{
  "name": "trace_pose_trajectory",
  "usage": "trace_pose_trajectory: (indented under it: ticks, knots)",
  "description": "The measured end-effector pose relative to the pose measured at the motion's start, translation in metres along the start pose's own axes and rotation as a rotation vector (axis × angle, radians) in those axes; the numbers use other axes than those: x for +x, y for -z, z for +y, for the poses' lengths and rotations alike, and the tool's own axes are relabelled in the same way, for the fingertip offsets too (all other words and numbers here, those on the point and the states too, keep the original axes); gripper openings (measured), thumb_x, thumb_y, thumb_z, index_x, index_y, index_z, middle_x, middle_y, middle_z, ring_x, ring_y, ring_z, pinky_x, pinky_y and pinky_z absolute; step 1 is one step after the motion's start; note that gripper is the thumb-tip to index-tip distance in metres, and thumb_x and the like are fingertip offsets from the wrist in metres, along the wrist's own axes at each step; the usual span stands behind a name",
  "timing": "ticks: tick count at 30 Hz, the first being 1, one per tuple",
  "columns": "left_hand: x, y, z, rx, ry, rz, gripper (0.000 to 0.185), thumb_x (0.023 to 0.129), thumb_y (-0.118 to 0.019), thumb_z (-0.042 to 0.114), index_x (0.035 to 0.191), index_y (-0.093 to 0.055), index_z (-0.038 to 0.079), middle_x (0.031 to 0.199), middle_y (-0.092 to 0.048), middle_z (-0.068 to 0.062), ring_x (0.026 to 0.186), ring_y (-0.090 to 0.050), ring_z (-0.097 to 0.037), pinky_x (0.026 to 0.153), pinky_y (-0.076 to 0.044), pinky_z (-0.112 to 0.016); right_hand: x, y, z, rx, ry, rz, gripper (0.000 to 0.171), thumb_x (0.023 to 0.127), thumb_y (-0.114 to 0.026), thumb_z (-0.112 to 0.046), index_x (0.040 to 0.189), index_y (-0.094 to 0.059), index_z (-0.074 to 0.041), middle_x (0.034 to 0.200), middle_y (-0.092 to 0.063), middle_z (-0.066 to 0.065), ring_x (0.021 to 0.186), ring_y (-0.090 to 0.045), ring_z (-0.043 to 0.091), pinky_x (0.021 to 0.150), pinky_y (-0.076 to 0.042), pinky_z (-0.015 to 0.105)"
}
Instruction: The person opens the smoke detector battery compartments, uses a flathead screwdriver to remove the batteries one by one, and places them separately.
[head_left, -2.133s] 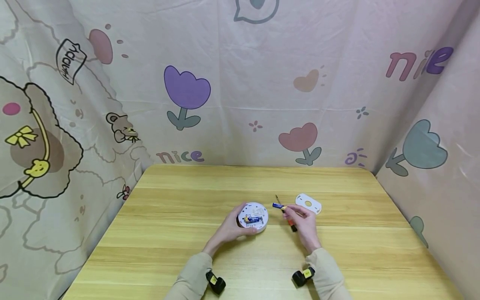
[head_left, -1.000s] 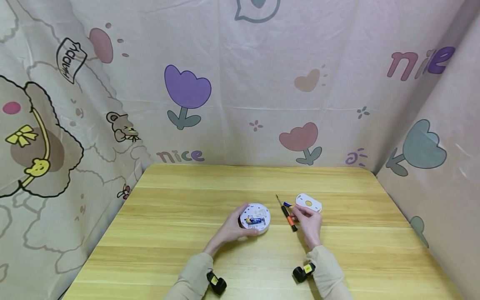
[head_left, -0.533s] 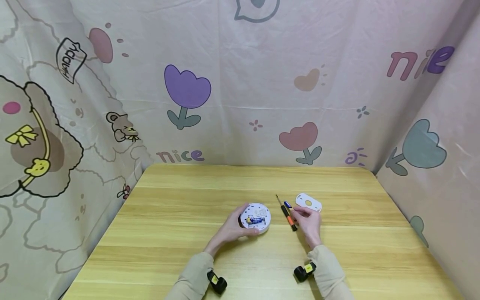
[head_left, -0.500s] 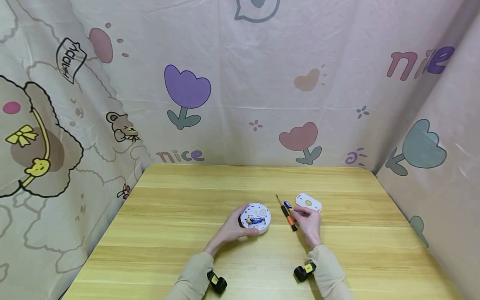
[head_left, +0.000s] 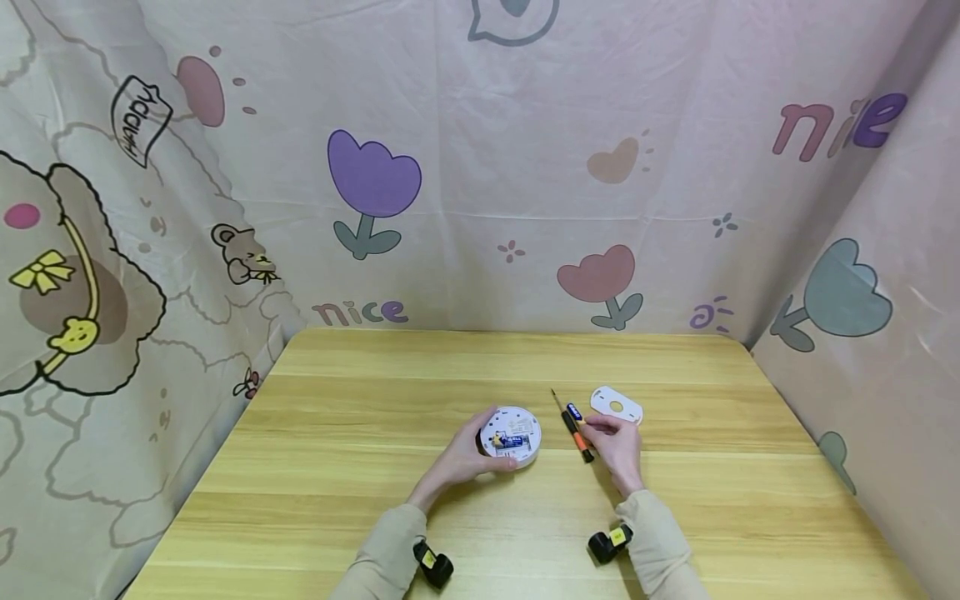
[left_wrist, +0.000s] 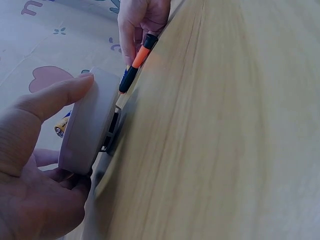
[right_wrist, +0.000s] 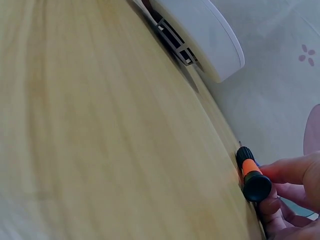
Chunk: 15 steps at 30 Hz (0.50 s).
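Observation:
My left hand (head_left: 459,456) grips the round white smoke alarm (head_left: 523,421) by its edge, thumb on one side and fingers on the other. A blue-and-yellow battery (head_left: 512,442) sits in the alarm's upturned back. In the left wrist view the alarm (left_wrist: 87,125) is tilted on its side, its slotted face close over the table. My right hand (head_left: 618,446) pinches the yellow end of another battery (head_left: 574,412), low by the tabletop. Right beside this battery lies an orange-and-black screwdriver (head_left: 577,435), its tip pointing away from me.
A white mounting plate (head_left: 603,399) with a central hole lies just beyond my right hand. The wooden table (head_left: 360,417) reaches back to a patterned curtain (head_left: 495,167), which also hangs along both sides.
My right hand has moved to the right, carrying the battery from over the screwdriver down to its right side. The battery has turned to lie along the screwdriver. The left hand has barely shifted.

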<state>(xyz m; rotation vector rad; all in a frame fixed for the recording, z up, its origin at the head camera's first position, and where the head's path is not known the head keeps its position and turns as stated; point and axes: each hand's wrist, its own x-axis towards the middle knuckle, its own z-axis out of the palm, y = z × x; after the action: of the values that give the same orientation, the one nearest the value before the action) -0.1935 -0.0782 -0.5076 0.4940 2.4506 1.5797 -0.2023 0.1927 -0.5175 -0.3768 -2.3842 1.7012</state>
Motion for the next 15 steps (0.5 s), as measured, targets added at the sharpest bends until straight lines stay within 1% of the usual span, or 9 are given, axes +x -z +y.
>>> trace_pose_trajectory:
  ticks: [8, 15]
  knots:
    - [0.0002, 0.0002, 0.0001, -0.003, 0.004, -0.002, 0.106, 0.073, -0.088, 0.024, 0.156, -0.028, -0.003, 0.161, -0.032, -0.027, 0.149, -0.03, -0.048, 0.123, -0.02, -0.067, 0.0003, 0.0004, -0.0011, -0.017, 0.007, 0.004, 0.023, 0.082, -0.079, -0.004, 0.101, -0.074, 0.008, 0.088, -0.077, 0.014, 0.065, -0.059, -0.004, 0.061, -0.05, 0.012]
    - [-0.0001, 0.0003, 0.0004, -0.003, 0.012, -0.006, 0.107, 0.073, -0.088, 0.025, 0.156, -0.028, -0.002, 0.161, -0.031, -0.027, 0.149, -0.029, -0.047, 0.123, -0.02, -0.066, 0.0002, 0.0005, 0.0, -0.011, 0.005, 0.002, 0.024, 0.083, -0.079, -0.006, 0.102, -0.074, 0.008, 0.088, -0.076, 0.013, 0.065, -0.059, -0.003, 0.06, -0.05, 0.012]
